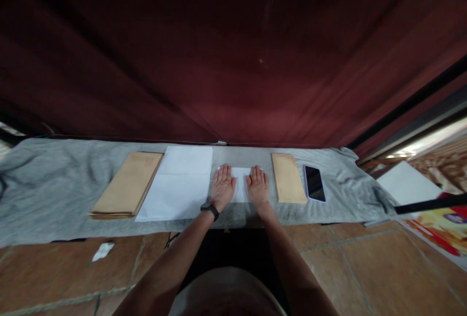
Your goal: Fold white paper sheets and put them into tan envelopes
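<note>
Seen from the head camera, a person works with both palms down on a small white paper [241,187] at the middle of a cloth-covered surface [60,189]. The left hand [223,188] covers its left end and the right hand [258,188] its right; fingers lie straight and close together, thumbs turned inward, neither hand gripping anything. The step appears to be pressing or smoothing the paper flat, perhaps along a fold, though none can be made out. The next move would seem to call for lifting the palms without dragging the paper.

Its long axis appears to run left to right, along the surface's length, though the hands hide both ends; with no marking visible, which way it points cannot be told. To the left lie a large white sheet [182,196] and a brown envelope stack [127,184]; to the right, smaller brown envelopes [289,178] and a phone [315,183].
</note>
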The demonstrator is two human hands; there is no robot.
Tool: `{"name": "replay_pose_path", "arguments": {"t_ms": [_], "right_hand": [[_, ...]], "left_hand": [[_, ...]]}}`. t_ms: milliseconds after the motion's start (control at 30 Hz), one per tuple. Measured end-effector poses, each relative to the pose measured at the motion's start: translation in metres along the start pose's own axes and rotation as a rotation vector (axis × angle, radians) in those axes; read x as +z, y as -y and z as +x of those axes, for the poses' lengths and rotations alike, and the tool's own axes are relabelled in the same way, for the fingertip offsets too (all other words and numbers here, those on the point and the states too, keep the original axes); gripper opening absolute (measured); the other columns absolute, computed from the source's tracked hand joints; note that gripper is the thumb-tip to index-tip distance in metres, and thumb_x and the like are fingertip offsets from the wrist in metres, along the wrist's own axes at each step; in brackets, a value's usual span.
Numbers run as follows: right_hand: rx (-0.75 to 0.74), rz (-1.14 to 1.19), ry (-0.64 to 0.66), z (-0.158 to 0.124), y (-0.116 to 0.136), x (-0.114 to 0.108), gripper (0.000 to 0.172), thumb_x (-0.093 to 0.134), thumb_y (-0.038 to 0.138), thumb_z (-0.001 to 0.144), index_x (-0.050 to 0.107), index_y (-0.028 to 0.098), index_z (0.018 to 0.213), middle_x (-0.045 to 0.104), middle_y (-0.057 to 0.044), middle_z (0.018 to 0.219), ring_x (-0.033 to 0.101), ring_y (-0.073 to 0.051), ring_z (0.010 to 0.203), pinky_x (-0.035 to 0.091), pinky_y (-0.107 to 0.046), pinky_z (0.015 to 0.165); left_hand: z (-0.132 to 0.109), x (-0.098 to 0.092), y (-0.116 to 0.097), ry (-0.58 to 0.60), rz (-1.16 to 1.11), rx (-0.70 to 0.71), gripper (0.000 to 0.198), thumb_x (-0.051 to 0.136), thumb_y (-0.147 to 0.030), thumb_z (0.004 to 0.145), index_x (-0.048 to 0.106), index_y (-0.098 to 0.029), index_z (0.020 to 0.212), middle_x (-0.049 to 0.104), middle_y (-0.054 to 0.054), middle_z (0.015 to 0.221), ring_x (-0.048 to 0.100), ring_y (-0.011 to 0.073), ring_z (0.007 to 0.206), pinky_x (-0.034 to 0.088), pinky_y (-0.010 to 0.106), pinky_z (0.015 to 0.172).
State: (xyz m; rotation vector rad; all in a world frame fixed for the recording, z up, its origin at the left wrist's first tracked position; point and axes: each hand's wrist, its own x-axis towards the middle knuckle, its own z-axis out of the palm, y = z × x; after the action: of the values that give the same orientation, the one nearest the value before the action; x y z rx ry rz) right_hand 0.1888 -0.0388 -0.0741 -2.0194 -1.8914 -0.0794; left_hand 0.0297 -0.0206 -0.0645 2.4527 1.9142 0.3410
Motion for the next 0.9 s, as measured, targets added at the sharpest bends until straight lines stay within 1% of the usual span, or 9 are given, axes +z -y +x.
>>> {"name": "replay_pose_path", "arguments": {"t_ms": [100, 233, 333, 400, 500, 567, 600, 733, 900], "right_hand": [[0.009, -0.022, -0.027, -0.004, -0.005, -0.001, 0.058, 0.030, 0.037, 0.107, 0.039, 0.001, 0.151, 0.042, -0.024, 0.154, 0.040, -0.032, 0.144, 0.028, -0.050, 0.117], [0.025, -0.008, -0.049, -0.006, -0.010, -0.005, 0.057, 0.030, 0.037, 0.107, 0.042, 0.001, 0.149, 0.043, -0.024, 0.153, 0.040, -0.032, 0.144, 0.030, -0.051, 0.117], [0.026, 0.029, -0.032, -0.005, -0.008, -0.008, 0.055, 0.030, 0.034, 0.106, 0.043, 0.003, 0.150, 0.044, -0.024, 0.153, 0.038, -0.031, 0.145, 0.030, -0.053, 0.116], [-0.021, 0.061, 0.001, -0.004, -0.004, -0.008, 0.053, 0.030, 0.032, 0.106, 0.043, 0.006, 0.150, 0.044, -0.021, 0.154, 0.037, -0.029, 0.146, 0.030, -0.052, 0.117], [-0.160, 0.103, 0.072, -0.004, 0.003, -0.008, 0.049, 0.030, 0.028, 0.106, 0.048, 0.011, 0.148, 0.046, -0.016, 0.155, 0.037, -0.024, 0.147, 0.029, -0.045, 0.119], [-0.221, 0.109, 0.106, -0.005, 0.005, -0.008, 0.048, 0.029, 0.027, 0.106, 0.050, 0.014, 0.147, 0.047, -0.013, 0.154, 0.037, -0.023, 0.147, 0.028, -0.044, 0.120], [-0.229, 0.105, 0.115, -0.005, 0.006, -0.008, 0.048, 0.029, 0.028, 0.106, 0.050, 0.014, 0.147, 0.047, -0.012, 0.154, 0.038, -0.024, 0.146, 0.028, -0.045, 0.120], [-0.198, 0.067, 0.131, -0.007, 0.005, -0.011, 0.048, 0.032, 0.034, 0.107, 0.047, 0.018, 0.150, 0.043, -0.011, 0.157, 0.037, -0.026, 0.147, 0.026, -0.048, 0.120], [-0.144, 0.030, 0.129, -0.006, 0.005, -0.013, 0.049, 0.033, 0.037, 0.107, 0.045, 0.019, 0.151, 0.041, -0.012, 0.158, 0.035, -0.027, 0.147, 0.026, -0.048, 0.119]], "left_hand": [[-0.003, 0.000, 0.001, -0.010, 0.004, -0.028, 0.061, 0.026, -0.036, 0.103, 0.034, -0.002, 0.154, 0.032, 0.017, 0.162, 0.024, 0.0267, 0.153, 0.020, 0.043, 0.125], [-0.005, -0.001, 0.002, -0.031, -0.008, -0.050, 0.060, 0.028, -0.035, 0.103, 0.035, -0.004, 0.154, 0.033, 0.017, 0.161, 0.024, 0.0268, 0.153, 0.019, 0.045, 0.125], [-0.006, -0.003, -0.002, -0.045, -0.034, -0.007, 0.059, 0.028, -0.034, 0.103, 0.036, -0.005, 0.153, 0.034, 0.016, 0.161, 0.024, 0.0269, 0.153, 0.019, 0.046, 0.125], [-0.007, -0.005, -0.008, -0.044, -0.064, 0.069, 0.057, 0.028, -0.032, 0.102, 0.038, -0.007, 0.153, 0.036, 0.015, 0.160, 0.024, 0.0259, 0.153, 0.020, 0.045, 0.125], [-0.009, -0.006, -0.018, -0.023, -0.106, 0.185, 0.055, 0.027, -0.026, 0.101, 0.040, -0.009, 0.152, 0.040, 0.013, 0.159, 0.026, 0.0244, 0.152, 0.021, 0.046, 0.125], [-0.010, -0.006, -0.022, 0.001, -0.118, 0.211, 0.054, 0.027, -0.023, 0.100, 0.041, -0.009, 0.151, 0.041, 0.013, 0.158, 0.028, 0.0248, 0.151, 0.022, 0.048, 0.124], [-0.010, -0.005, -0.023, 0.015, -0.118, 0.211, 0.054, 0.028, -0.022, 0.100, 0.042, -0.009, 0.151, 0.041, 0.013, 0.158, 0.028, 0.0254, 0.151, 0.023, 0.049, 0.124], [-0.008, -0.005, -0.020, 0.051, -0.097, 0.212, 0.054, 0.031, -0.024, 0.099, 0.043, -0.012, 0.151, 0.039, 0.010, 0.160, 0.025, 0.0258, 0.152, 0.022, 0.049, 0.124], [-0.008, -0.004, -0.016, 0.041, -0.071, 0.189, 0.054, 0.032, -0.028, 0.100, 0.042, -0.015, 0.152, 0.039, 0.008, 0.160, 0.026, 0.0249, 0.152, 0.020, 0.049, 0.125]]}}
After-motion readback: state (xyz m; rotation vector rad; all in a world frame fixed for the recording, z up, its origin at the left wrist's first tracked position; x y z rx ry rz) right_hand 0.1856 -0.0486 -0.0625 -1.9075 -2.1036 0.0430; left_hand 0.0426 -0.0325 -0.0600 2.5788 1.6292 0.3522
